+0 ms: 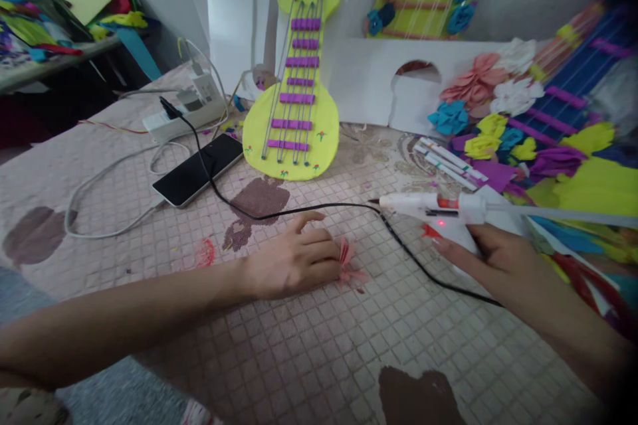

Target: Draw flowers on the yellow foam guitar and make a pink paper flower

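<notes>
On the worktop, curled fingers of the left hand touched pink paper, whether pinching it I couldn't tell; the right hand's fingers wrapped a glue gun.

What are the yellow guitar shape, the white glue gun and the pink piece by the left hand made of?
Yellow guitar shape: probably foam sheet or card, judging by its flat, matte, evenly coloured face.
White glue gun: likely hard plastic; its body looks smooth and moulded.
Pink piece by the left hand: perhaps crepe paper, as it looks thin and pleated, though fabric is possible.
</notes>
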The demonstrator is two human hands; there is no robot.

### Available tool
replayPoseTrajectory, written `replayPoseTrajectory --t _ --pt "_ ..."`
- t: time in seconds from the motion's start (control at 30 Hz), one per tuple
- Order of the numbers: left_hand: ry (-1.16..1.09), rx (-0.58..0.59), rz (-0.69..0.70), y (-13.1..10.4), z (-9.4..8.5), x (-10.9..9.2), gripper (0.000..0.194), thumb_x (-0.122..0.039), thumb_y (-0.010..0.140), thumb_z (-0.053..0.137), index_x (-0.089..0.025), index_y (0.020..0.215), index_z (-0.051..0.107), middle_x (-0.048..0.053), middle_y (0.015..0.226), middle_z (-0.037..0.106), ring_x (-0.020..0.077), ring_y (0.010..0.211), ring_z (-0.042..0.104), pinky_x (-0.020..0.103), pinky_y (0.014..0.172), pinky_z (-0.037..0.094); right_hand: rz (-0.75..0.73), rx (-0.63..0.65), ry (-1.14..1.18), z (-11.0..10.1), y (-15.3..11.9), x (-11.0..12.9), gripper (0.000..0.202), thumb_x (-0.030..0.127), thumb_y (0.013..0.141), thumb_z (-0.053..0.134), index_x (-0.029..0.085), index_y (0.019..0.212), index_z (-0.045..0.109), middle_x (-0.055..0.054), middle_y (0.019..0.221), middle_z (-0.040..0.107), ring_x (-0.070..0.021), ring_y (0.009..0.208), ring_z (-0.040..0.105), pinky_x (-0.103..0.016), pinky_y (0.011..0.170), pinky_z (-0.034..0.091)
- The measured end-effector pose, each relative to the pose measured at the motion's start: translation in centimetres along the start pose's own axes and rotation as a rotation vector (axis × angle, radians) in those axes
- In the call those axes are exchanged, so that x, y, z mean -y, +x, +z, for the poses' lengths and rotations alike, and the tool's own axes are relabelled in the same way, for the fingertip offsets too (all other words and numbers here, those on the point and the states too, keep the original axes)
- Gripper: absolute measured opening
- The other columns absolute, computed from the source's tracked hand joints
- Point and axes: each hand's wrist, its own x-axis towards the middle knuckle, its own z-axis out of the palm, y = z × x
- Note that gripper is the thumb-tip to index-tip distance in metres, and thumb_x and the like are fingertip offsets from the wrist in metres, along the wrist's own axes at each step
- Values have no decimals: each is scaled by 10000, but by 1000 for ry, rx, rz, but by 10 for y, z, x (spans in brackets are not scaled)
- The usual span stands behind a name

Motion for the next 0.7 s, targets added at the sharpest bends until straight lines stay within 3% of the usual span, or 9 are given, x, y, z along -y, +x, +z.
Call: replayPoseTrajectory --t 0.1,0.4,0.7 --pt "0 -10 3 -1 1 0 265 -210 978 369 -186 842 594 5 833 627 120 808 548 427 1028 304 37 -126 -17 5 22 1 361 538 776 539 193 837 628 -19 654 615 -184 577 531 -304 527 414" --pt "19 -8 4 -1 2 0 245 -234 969 411 -177 817 594 3 834 624 117 798 546 429 1029 294 -98 -347 13 35 103 -10 291 438 800 513 184 902 612 -94 834 649 -254 757 581 -367 659 432" --pt "12 -2 2 -1 2 2 284 -261 979 378 -182 831 608 11 833 623 116 799 542 413 1015 309 -136 -277 155 37 102 -29 354 450 807 531 204 1055 586 -95 950 663 -243 807 626 -396 690 502"
